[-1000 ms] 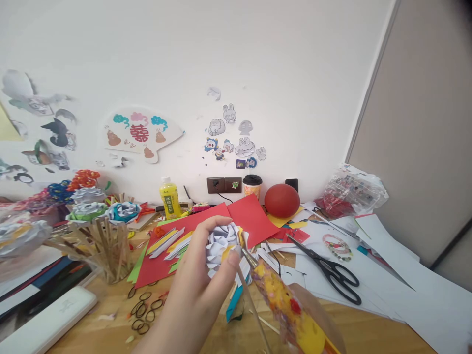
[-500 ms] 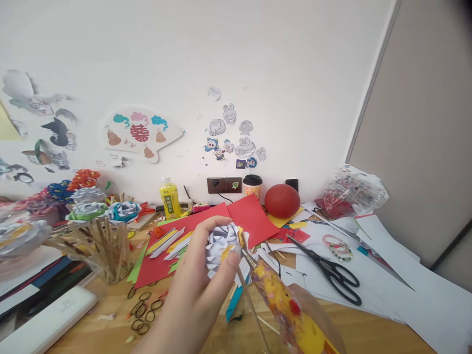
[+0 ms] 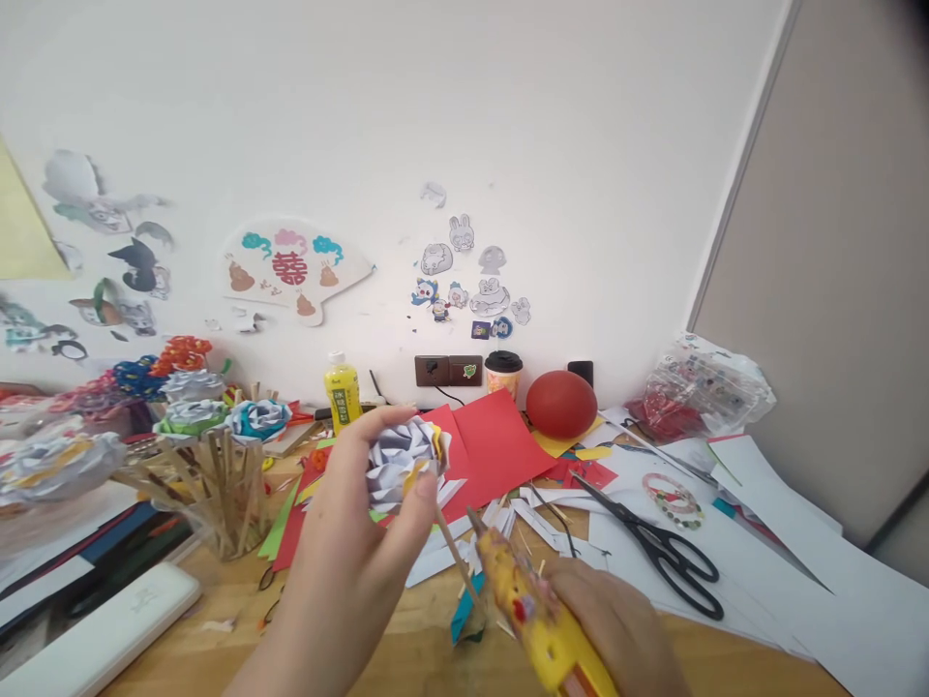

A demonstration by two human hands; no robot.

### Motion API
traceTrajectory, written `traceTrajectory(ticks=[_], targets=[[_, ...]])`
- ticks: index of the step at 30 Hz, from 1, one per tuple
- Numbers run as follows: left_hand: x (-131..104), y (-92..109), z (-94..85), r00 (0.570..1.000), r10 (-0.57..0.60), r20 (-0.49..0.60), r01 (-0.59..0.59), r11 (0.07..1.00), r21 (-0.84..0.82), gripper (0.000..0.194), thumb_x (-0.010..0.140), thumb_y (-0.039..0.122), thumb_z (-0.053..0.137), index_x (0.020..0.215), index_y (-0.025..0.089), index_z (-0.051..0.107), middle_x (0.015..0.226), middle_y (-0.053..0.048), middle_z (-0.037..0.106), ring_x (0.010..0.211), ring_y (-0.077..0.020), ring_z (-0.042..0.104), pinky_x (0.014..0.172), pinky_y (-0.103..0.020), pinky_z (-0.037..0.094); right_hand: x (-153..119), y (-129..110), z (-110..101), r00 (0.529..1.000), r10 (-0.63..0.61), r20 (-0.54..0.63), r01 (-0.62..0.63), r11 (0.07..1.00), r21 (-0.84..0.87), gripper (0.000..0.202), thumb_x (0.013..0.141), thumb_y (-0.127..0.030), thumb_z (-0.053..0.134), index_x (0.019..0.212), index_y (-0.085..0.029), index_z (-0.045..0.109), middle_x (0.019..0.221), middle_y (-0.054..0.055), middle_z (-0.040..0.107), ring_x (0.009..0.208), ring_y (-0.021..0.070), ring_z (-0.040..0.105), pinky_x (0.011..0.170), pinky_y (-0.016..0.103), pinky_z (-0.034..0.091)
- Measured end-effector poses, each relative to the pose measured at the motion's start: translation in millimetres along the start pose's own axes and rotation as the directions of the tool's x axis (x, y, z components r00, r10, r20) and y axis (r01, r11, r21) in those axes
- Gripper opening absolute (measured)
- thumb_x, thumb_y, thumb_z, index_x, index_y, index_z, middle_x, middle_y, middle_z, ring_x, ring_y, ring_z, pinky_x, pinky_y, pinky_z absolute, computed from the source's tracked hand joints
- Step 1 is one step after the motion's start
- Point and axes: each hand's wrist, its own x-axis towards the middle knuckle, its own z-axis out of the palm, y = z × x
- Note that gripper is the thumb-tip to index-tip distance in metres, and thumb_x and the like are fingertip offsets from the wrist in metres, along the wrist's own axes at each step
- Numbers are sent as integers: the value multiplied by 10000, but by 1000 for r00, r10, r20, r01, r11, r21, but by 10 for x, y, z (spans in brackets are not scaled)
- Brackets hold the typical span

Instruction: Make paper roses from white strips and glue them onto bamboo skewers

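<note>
My left hand (image 3: pixel 363 542) is closed around a white paper flower (image 3: pixel 401 467) with yellow-edged petals, its thumb on the near side. A thin wooden stick (image 3: pixel 456 554) slants down from below the flower toward the table. In my right hand (image 3: pixel 610 620) is a yellow glue gun (image 3: pixel 529 610), smeared with dried glue and colour. Its metal nozzle points up and left, a short way to the right of the flower and apart from it. My right fingers are partly hidden behind the gun's body.
Black scissors (image 3: pixel 660 552) lie on white paper at the right, near a bead bracelet (image 3: pixel 674 500). Behind the flower are red paper sheets (image 3: pixel 494 440), a red balloon (image 3: pixel 561 405), a lidded cup (image 3: pixel 503 376) and a yellow drink bottle (image 3: pixel 343 392). Wooden sticks stand in a clear container (image 3: pixel 232 513) at the left.
My left hand has carried the flower to the left. The glue gun's nozzle, earlier at the flower's petals, has drawn back and down, leaving a gap between them. The view has shifted slightly.
</note>
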Motion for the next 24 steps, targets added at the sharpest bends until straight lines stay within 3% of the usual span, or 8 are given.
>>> traceTrajectory(ticks=[2, 6, 9, 11, 14, 17, 20, 24], targets=[[20, 34, -32, 1000, -9, -17, 8, 999, -44, 267, 792, 319, 495, 1050, 250, 488, 895, -12, 594, 711, -181, 558, 585, -256, 415, 142, -9, -111, 992, 26, 122, -5, 985, -175, 252, 814, -314, 493, 1012, -194, 592, 855, 91, 676, 711, 230, 644, 605, 301, 476], [40, 19, -40, 986, -67, 152, 105, 960, -258, 254, 792, 329, 488, 1030, 245, 520, 891, -8, 609, 730, -182, 568, 628, -263, 428, 283, 102, -63, 903, 372, 216, -244, 856, -456, 424, 711, -55, 467, 1115, -150, 551, 1045, 140, 622, 808, 268, 651, 651, 351, 490], [55, -86, 8, 941, -49, 335, 194, 889, -416, 272, 770, 345, 527, 1022, 243, 540, 858, -12, 611, 750, -194, 559, 661, -282, 425, 215, 282, 85, 799, 545, 253, -398, 796, -457, 447, 717, -2, 407, 1122, -128, 550, 1065, 156, 592, 774, 242, 657, 637, 337, 494], [58, -160, 51, 901, -20, 434, 241, 854, -461, 276, 764, 356, 551, 1019, 250, 542, 833, -6, 598, 744, -191, 547, 666, -287, 425, 169, 381, 144, 796, 553, 248, -440, 809, -390, 444, 704, 18, 412, 1101, -110, 565, 1047, 158, 600, 864, 251, 639, 701, 341, 495], [29, -216, 112, 847, 23, 532, 287, 823, -491, 292, 770, 379, 569, 1032, 254, 531, 837, -3, 580, 727, -176, 525, 646, -274, 423, 201, 380, 109, 863, 483, 150, -449, 868, -215, 321, 738, -34, 456, 1002, -128, 613, 1013, 140, 625, 1007, 283, 568, 853, 417, 453], [-41, -203, 168, 803, 73, 592, 303, 805, -510, 293, 799, 384, 558, 1054, 245, 518, 854, -10, 581, 742, -173, 527, 658, -269, 427, 306, 159, -18, 908, 413, 70, -416, 869, 267, 317, 835, -336, 522, 1105, -181, 575, 1145, 123, 597, 1065, 263, 547, 915, 423, 440], [-125, -173, 223, 741, 96, 665, 302, 837, -457, 250, 831, 340, 546, 1070, 265, 530, 949, -9, 590, 880, -186, 537, 763, -273, 431, 367, -151, -115, 951, 294, 99, -264, 602, 753, 551, 795, -599, 515, 1225, -254, 510, 1246, 99, 560, 1105, 247, 551, 933, 392, 450], [-203, -158, 287, 689, 154, 709, 335, 799, -499, 241, 845, 321, 540, 1086, 296, 542, 1013, 1, 598, 911, -177, 544, 795, -266, 445, 348, -373, -123, 919, 385, 83, -255, 422, 870, 535, 722, -580, 629, 1158, -276, 571, 1167, 90, 629, 1018, 248, 609, 837, 368, 511]])
